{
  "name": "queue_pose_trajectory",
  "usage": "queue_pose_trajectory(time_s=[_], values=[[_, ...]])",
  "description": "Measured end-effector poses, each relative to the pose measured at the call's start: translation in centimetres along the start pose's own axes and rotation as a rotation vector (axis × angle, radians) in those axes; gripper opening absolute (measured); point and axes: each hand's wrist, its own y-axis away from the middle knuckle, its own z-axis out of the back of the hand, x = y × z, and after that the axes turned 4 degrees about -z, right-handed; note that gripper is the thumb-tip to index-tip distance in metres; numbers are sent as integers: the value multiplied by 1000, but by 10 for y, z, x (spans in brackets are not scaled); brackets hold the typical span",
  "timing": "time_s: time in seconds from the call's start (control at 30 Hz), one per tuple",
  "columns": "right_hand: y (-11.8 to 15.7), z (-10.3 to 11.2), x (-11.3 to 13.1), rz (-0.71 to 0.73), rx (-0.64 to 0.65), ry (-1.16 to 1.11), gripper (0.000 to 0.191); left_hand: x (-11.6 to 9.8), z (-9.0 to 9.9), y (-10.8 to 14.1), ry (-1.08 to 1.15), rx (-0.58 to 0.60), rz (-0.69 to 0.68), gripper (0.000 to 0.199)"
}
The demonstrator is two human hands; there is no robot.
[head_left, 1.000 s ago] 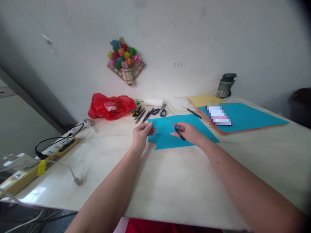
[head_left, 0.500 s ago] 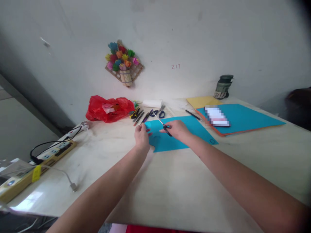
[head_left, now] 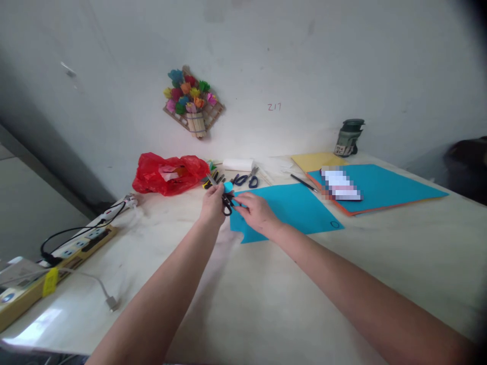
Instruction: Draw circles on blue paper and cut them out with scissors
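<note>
My left hand [head_left: 213,204] is closed around a pair of scissors [head_left: 227,209]; their blades point up and away to the left, and the black handle loops stick out on the right. A small round piece of light blue paper [head_left: 228,187] shows just above its fingertips. My right hand [head_left: 256,210] has its fingers pinched at the black handles, partly hiding them. Beneath it lies a blue paper sheet [head_left: 292,208] with a notch in its near left edge and a drawn circle [head_left: 335,224] in the near right corner.
Behind the hands are a red plastic bag [head_left: 152,175], a white roll [head_left: 238,164] and dark-handled scissors [head_left: 253,181]. A black pen [head_left: 303,182] lies beside stacked coloured paper [head_left: 395,185] bearing a phone [head_left: 341,183]. A bottle [head_left: 349,138] stands far right; a power strip [head_left: 85,246] lies left.
The scissors have moved left from my right hand into my left hand, and their blades have swung further left. My right hand has followed to the left, beside the handles.
</note>
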Motion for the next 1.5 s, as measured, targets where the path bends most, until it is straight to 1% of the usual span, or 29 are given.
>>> queue_pose_trajectory(time_s=[0.03, 0.07, 0.13, 0.17, 0.23, 0.3, 0.37, 0.47, 0.6, 0.67, 0.7, 0.73, 0.8, 0.83, 0.87, 0.9, 0.93, 0.97, 1.0, 1.07, 1.1, 1.17, 1.2, 1.23, 1.3, 1.37, 1.43, 1.5], values=[[4, 0, -5, -43, -31, 7, 27, -4, 5, -4, -22, 15, -20, 18], [7, -1, -10, -109, -28, 50, 27, -8, 10, -7, -51, 33, -24, 18], [14, -2, -18, -204, 79, 169, 30, -13, 22, -14, -121, 113, 41, 17], [16, -4, -20, -224, 123, 230, 33, -14, 27, -16, -148, 151, 70, 17], [17, -8, -22, -213, 194, 326, 35, -14, 36, -19, -189, 201, 139, 17], [15, -13, -21, -166, 236, 374, 27, -11, 42, -20, -217, 232, 211, 18], [11, -18, -20, -131, 276, 391, 22, -9, 45, -18, -239, 260, 268, 19], [5, -22, -20, -126, 294, 386, 23, -8, 48, -15, -339, 294, 302, 22], [3, -23, -17, -168, 287, 331, 24, -10, 55, -17, -565, 297, 270, 24], [3, -24, -10, -192, 275, 311, 22, -10, 60, -20, -649, 273, 239, 24], [3, -25, -4, -199, 279, 263, 20, -10, 63, -21, -689, 259, 219, 24], [2, -25, 1, -194, 295, 193, 19, -10, 66, -23, -724, 243, 198, 23], [2, -26, 11, -171, 388, -133, 19, -8, 72, -26, -786, 204, 153, 22], [2, -25, 14, -156, 414, -245, 21, -7, 74, -28, -815, 182, 129, 21], [3, -24, 15, -147, 397, -294, 22, -7, 76, -29, -841, 160, 104, 20], [4, -22, 14, -142, 351, -277, 23, -7, 77, -30, -864, 138, 78, 19], [6, -19, 10, -138, 289, -205, 24, -7, 78, -32, -884, 119, 49, 18], [8, -16, 5, -128, 236, -109, 25, -7, 78, -32, -900, 104, 18, 16], [11, -13, 0, -90, 213, -36, 29, -8, 76, -33, -914, 96, -12, 15], [19, -10, -12, -2, 244, 91, 42, -10, 70, -32, -932, 95, -63, 12], [23, -10, -17, 11, 278, 132, 49, -11, 65, -30, -940, 110, -77, 12], [29, -12, -23, -7, 329, 163, 56, -11, 52, -24, -954, 173, -77, 13], [30, -14, -25, -17, 346, 159, 58, -11, 45, -20, -966, 258, -69, 14], [30, -17, -26, -30, 349, 146, 59, -9, 38, -16, -961, 354, -72, 15], [27, -20, -28, -51, 322, 85, 57, -5, 26, -8, -977, 494, -106, 15], [22, -20, -31, -103, 236, -24, 50, 1, 19, -2, -1029, 621, -128, 17], [17, -16, -34, -192, 131, -160, 41, 6, 16, 0, -1074, 685, -150, 19], [14, -12, -37, -305, 86, -277, 30, 9, 15, 2, -1094, 680, -165, 20]])
